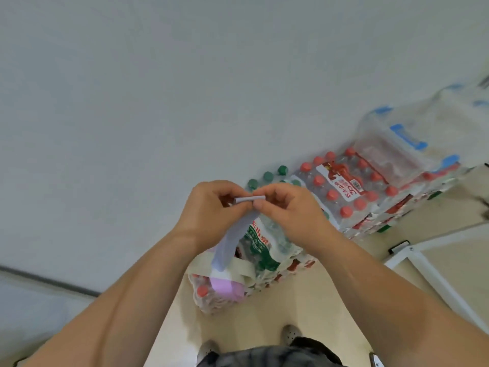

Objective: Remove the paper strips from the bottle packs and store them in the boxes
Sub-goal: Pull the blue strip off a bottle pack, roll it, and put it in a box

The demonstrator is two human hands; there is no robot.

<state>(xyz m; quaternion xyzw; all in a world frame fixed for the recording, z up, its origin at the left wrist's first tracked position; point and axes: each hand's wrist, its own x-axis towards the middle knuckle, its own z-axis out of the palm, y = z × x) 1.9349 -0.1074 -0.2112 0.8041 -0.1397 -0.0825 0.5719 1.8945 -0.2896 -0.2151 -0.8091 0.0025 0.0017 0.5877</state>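
Hiding from me: the forearms (137, 292) cover much of the green-capped shrink-wrapped bottle pack (258, 243); a pink shape (225, 286) below is too blurred to name.
Edges and room: red-capped bottle packs (344, 189) and a clear plastic box with blue latches (397, 144) line the white wall (158, 102); beige floor (304, 300) lies open nearer.
Hands: left hand (211, 207) and right hand (288, 210), fingers curled, pinch the rolled top of a pale lilac paper strip (234, 239) that hangs between the wrists.

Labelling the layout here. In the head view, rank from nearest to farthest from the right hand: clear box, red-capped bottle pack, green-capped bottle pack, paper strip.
1. paper strip, pinched by the right hand itself.
2. green-capped bottle pack, just beyond that hand.
3. red-capped bottle pack, further to the right.
4. clear box, far right, atop the packs.
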